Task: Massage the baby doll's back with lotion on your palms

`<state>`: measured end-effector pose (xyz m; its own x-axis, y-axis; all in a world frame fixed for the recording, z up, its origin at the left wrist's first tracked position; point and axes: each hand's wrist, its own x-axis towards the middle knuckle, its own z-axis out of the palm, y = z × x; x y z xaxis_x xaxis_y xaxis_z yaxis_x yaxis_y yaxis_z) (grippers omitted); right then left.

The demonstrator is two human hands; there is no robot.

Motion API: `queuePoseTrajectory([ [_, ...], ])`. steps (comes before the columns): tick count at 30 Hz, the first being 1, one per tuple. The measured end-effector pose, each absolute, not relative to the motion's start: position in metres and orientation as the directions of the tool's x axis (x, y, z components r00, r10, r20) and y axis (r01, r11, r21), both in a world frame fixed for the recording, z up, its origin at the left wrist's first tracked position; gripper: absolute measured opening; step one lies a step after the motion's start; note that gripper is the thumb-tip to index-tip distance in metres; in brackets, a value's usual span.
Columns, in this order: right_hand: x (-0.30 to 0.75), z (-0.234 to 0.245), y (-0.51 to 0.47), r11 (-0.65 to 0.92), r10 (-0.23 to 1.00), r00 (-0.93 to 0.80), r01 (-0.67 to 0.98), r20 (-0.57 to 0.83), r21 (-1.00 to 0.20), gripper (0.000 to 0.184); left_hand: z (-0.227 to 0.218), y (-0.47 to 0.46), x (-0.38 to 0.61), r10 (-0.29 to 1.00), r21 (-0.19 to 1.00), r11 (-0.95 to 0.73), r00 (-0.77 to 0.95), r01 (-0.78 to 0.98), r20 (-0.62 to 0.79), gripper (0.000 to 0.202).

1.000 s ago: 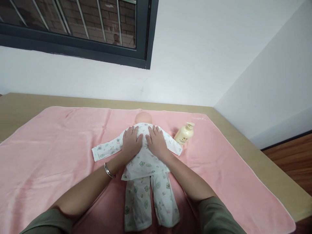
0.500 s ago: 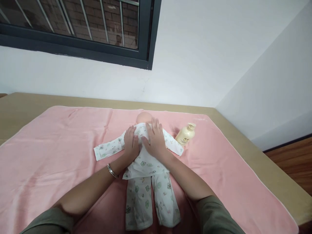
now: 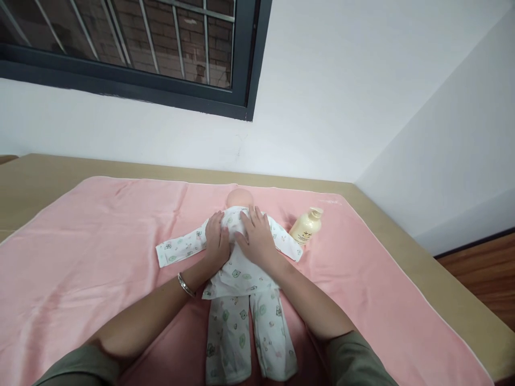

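A baby doll (image 3: 241,279) in white printed pyjamas lies stretched out, its bare head (image 3: 240,198) at the far end and no face showing. Both its sleeves reach out sideways. My left hand (image 3: 216,240) rests flat on the left side of its upper back, fingers extended. On the right side of the upper back lies my right hand (image 3: 256,236), open, with the fingers apart and the thumb pointing inward. The hands are close together but not touching. A pale yellow bottle (image 3: 307,226) lies tilted beside the doll's right-hand sleeve.
Under the doll a pink mat (image 3: 100,230) covers much of the wooden table (image 3: 386,230). A white wall (image 3: 309,96) rises behind, with a dark-framed barred window (image 3: 241,96) at upper left. Brown wood (image 3: 483,273) shows at the right edge.
My right hand has slid slightly down from near the head toward me on the doll's upper back. The left hand stays nearly in place. The camera view has shifted a little.
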<state>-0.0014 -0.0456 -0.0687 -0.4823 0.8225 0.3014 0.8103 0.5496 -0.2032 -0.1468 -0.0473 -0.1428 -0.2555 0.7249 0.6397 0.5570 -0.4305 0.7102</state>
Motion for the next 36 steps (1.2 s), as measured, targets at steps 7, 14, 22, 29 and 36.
queuePoseTrajectory([
  [7, 0.034, -0.061, -0.054, 0.687, 0.726, -0.657, 0.704, 0.202, -0.181, 0.05, -0.147, -0.044, -0.151, 0.783, 0.691, -0.356, -0.204, 0.629, 0.588, 0.049],
  [14, 0.137, -0.013, -0.049, 0.468, 0.795, -0.322, 0.864, 0.514, -0.184, 0.052, -0.085, -0.063, -0.11, 0.859, 0.819, -0.45, -0.078, 0.355, 0.506, 0.047],
  [22, 0.141, -0.025, -0.021, 0.141, 0.858, 0.043, 0.939, 0.512, -0.315, 0.069, -0.003, 0.001, -0.003, 0.814, 0.529, 0.581, 0.458, -0.619, -0.358, 0.057],
  [29, 0.139, -0.062, -0.007, 0.126, 0.714, 0.06, 0.969, 0.698, -0.212, 0.049, -0.011, 0.012, 0.024, 0.761, 0.442, 0.644, 0.458, -0.625, -0.46, 0.057],
  [36, 0.138, -0.08, 0.003, 0.142, 0.635, 0.098, 0.96, 0.766, -0.24, 0.05, -0.022, 0.005, 0.009, 0.748, 0.45, 0.66, 0.471, -0.601, -0.469, 0.051],
])
